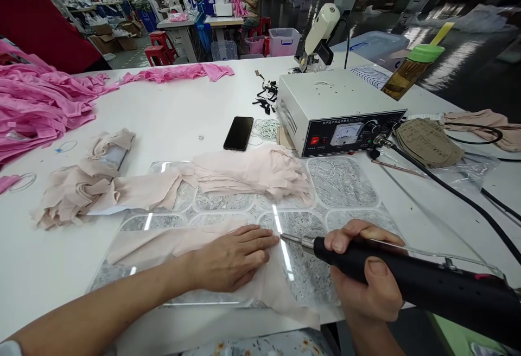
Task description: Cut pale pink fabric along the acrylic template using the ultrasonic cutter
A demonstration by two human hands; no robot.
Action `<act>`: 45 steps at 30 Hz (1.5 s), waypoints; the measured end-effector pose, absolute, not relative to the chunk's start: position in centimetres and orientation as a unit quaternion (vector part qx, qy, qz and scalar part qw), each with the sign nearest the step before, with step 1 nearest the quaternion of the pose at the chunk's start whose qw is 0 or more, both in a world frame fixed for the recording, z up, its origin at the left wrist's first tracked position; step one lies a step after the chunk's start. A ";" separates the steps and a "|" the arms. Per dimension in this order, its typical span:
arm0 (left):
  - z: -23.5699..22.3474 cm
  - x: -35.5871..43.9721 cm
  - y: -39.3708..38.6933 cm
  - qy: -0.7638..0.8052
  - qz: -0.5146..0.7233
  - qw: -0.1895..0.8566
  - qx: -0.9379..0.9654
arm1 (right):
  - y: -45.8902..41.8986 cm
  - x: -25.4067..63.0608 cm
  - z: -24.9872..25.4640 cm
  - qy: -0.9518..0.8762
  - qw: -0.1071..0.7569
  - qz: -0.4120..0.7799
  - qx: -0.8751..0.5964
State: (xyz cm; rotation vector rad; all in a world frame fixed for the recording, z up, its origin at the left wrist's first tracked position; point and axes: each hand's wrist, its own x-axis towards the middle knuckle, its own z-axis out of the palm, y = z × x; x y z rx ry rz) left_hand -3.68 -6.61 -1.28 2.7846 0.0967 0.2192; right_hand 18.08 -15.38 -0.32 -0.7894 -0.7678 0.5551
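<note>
My left hand lies flat, fingers stretched to the right, on a thin beige fabric piece. The cloth rests on a clear-topped mat with a grey stone pattern. My right hand is wrapped round the black body of a handheld ultrasonic welder. Its slim metal tip points left and reaches close to my left fingertips, at the cloth's right edge; whether it touches the cloth I cannot tell. Beyond my hands, a stack of beige fabric pieces lies across the mat, and a beige bundle sits to its left.
A control box with a dial stands behind the mat; a black cable runs at right. A phone, black scraps, pink fabric and a green-lidded bottle are on the table. A person in red stands at left.
</note>
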 end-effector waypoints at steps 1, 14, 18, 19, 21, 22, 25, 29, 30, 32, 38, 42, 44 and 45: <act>-1.3 -3.7 -6.6 0.033 0.079 0.172 0.981 | -15.4 18.1 -0.3 -0.360 0.816 0.258 -0.372; -1.2 -3.7 -6.6 0.029 0.079 0.168 0.982 | -15.4 18.0 -0.3 -0.382 0.806 0.254 -0.375; -1.2 -3.7 -6.6 0.027 0.079 0.167 0.982 | -15.5 18.0 -0.2 -0.396 0.800 0.247 -0.378; -1.2 -3.7 -6.6 0.027 0.079 0.166 0.983 | -15.4 18.0 -0.2 -0.397 0.799 0.246 -0.379; -1.2 -3.6 -6.7 0.029 0.079 0.164 0.983 | -15.4 18.0 -0.2 -0.393 0.799 0.249 -0.380; -1.2 -3.6 -6.7 0.030 0.079 0.163 0.983 | -15.3 18.0 -0.1 -0.388 0.801 0.252 -0.380; -1.2 -3.6 -6.7 0.033 0.081 0.161 0.983 | -15.3 17.9 0.0 -0.380 0.805 0.259 -0.374; -1.3 -3.6 -6.7 0.032 0.080 0.160 0.983 | -15.2 17.9 -0.2 -0.385 0.803 0.261 -0.373; -1.3 -3.6 -6.7 0.031 0.080 0.160 0.983 | -15.2 18.0 -0.2 -0.385 0.802 0.261 -0.374; -1.3 -3.6 -6.7 0.029 0.079 0.162 0.983 | -15.1 18.0 -0.3 -0.385 0.800 0.263 -0.378; -1.3 -3.6 -6.6 0.028 0.086 0.172 0.981 | -14.9 17.8 -0.2 -0.397 0.796 0.254 -0.378; -1.3 -3.6 -6.6 0.039 0.092 0.189 0.977 | -15.0 17.8 -0.1 -0.382 0.798 0.257 -0.389; -1.2 -3.6 -6.7 0.045 0.093 0.195 0.975 | -15.2 18.0 0.0 -0.364 0.806 0.269 -0.380; -1.2 -3.6 -6.7 0.046 0.091 0.197 0.975 | -15.4 18.2 0.1 -0.356 0.810 0.278 -0.374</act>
